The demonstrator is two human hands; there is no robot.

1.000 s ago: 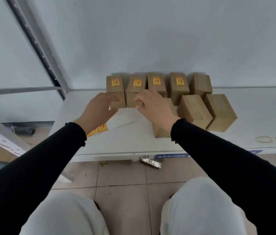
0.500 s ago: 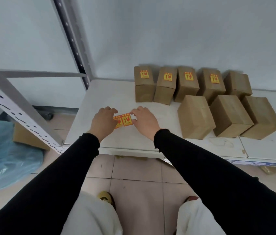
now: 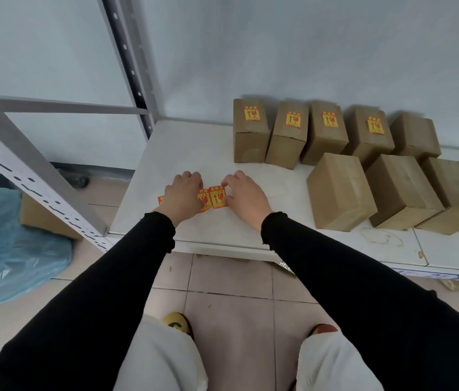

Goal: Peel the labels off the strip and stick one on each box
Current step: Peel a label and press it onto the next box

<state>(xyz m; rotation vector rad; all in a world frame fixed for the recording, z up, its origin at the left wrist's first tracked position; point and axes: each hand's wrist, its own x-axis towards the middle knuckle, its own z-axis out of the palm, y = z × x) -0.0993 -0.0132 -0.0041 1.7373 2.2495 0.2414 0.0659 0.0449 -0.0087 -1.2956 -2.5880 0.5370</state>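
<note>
Peeling the next label: four boxes done, four bare.

Your left hand [image 3: 183,194] rests, fingers curled, on the label strip [image 3: 213,197] lying on the white shelf [image 3: 194,148]; whether it pinches the strip, you cannot tell. Your right hand [image 3: 246,197] nips the end label's edge between thumb and fingers. Next, judging by this: lift it clean off the backing, carry it to the unlabelled back-row box [image 3: 414,135], then the three front boxes [image 3: 400,184].
</note>
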